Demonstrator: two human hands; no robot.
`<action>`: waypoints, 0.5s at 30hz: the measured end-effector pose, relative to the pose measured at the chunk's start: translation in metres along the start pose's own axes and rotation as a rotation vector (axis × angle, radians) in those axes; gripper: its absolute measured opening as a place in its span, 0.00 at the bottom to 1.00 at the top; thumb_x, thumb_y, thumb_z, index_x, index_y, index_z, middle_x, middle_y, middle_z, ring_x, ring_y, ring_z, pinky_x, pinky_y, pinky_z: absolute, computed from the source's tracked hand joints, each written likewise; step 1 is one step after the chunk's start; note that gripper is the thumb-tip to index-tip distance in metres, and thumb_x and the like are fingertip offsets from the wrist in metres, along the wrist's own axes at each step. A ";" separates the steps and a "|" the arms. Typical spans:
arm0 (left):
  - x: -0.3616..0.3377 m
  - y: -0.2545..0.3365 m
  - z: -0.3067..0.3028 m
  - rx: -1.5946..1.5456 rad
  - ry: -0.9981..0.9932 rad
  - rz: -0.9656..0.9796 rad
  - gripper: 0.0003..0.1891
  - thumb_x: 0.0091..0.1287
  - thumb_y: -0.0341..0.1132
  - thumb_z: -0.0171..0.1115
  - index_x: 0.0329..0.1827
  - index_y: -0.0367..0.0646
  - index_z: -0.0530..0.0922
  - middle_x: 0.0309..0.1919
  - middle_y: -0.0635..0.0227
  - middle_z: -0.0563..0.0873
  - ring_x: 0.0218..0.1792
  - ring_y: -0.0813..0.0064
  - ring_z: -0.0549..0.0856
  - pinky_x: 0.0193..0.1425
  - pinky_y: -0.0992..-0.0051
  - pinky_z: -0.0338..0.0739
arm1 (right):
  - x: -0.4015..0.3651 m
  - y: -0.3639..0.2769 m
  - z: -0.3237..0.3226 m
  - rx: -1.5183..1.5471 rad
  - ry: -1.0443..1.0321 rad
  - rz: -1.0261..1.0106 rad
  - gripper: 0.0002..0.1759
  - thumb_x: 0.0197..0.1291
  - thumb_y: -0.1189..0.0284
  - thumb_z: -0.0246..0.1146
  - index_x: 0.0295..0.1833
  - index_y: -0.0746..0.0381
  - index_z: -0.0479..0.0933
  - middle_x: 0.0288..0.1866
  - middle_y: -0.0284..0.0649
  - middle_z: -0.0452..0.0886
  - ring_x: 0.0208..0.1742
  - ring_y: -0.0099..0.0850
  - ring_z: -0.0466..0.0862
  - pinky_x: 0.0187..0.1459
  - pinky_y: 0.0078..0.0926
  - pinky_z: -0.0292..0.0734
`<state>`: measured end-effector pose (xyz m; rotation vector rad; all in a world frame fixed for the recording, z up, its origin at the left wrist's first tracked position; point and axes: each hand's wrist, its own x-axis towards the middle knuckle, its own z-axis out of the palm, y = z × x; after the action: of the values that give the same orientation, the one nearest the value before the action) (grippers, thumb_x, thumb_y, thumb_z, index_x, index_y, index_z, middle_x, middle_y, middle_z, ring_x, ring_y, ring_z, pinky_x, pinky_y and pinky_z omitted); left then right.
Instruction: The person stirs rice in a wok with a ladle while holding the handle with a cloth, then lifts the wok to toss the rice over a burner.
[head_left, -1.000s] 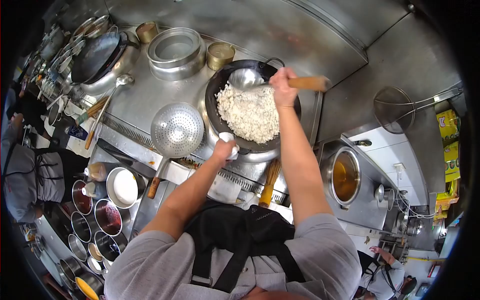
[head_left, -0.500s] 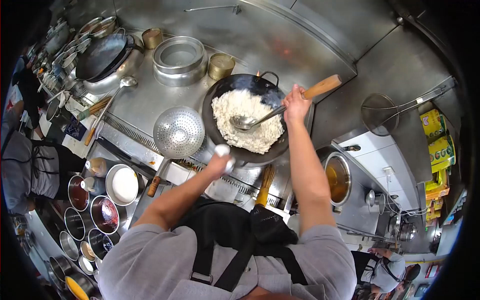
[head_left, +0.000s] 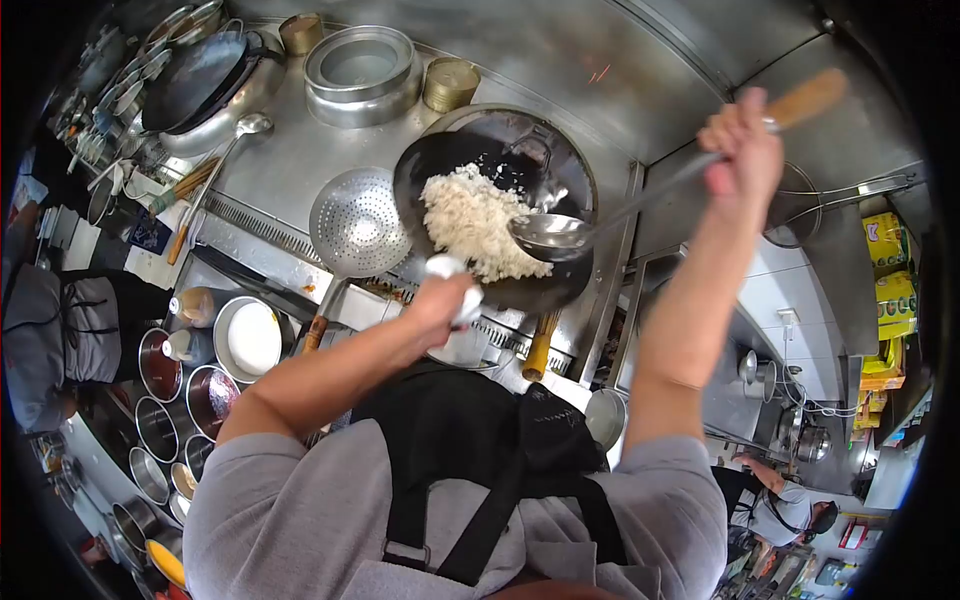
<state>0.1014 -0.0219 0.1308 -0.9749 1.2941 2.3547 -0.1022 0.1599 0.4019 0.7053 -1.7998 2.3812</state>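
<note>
My left hand [head_left: 438, 305] is closed around a white cloth [head_left: 466, 306] at the near edge of a black wok [head_left: 420, 170]. The wok handle is hidden under the cloth. A loose heap of white rice [head_left: 470, 215] lies in the wok, with stray grains toward the far side. High on the right, my right hand [head_left: 742, 150] grips a long ladle [head_left: 550, 236] by its shaft, below the wooden end. The ladle's steel bowl hangs over the right part of the wok, beside the rice. Motion blurs the ladle's shaft and handle.
A perforated strainer [head_left: 360, 222] rests left of the wok. Behind stand a steel pot [head_left: 362, 75] and a tin can [head_left: 451, 83]. A bamboo brush [head_left: 540, 350] lies near my apron. Bowls of sauces and a white bowl [head_left: 248, 340] fill the left side. Other people stand left and lower right.
My right hand has swung up and right, pulling the ladle bowl rightward out of the rice. The rice has drawn into a smaller, blurred heap, and the wok's position has shifted.
</note>
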 end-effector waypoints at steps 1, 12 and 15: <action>0.024 0.002 0.004 -0.031 -0.027 0.042 0.07 0.58 0.37 0.59 0.34 0.44 0.75 0.22 0.68 0.79 0.18 0.72 0.78 0.14 0.70 0.65 | -0.001 0.042 -0.003 -0.057 0.054 0.031 0.21 0.67 0.61 0.58 0.22 0.54 0.64 0.14 0.26 0.62 0.14 0.18 0.61 0.17 0.22 0.56; 0.020 -0.074 -0.061 0.112 -0.034 0.253 0.15 0.58 0.34 0.59 0.46 0.37 0.74 0.34 0.62 0.82 0.28 0.71 0.81 0.26 0.69 0.76 | 0.004 -0.002 -0.013 0.100 0.051 -0.083 0.14 0.67 0.63 0.58 0.29 0.55 0.67 0.15 0.26 0.57 0.14 0.20 0.56 0.21 0.19 0.55; 0.033 0.003 0.005 0.016 -0.038 0.036 0.11 0.61 0.36 0.59 0.38 0.35 0.75 0.26 0.62 0.81 0.19 0.70 0.79 0.16 0.69 0.69 | -0.029 0.044 0.011 -0.083 0.244 -0.135 0.13 0.68 0.71 0.56 0.29 0.55 0.64 0.15 0.24 0.58 0.13 0.16 0.58 0.16 0.19 0.55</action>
<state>0.0734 -0.0220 0.1118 -0.9055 1.3254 2.3736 -0.0874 0.1427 0.3536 0.4856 -1.6830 2.1848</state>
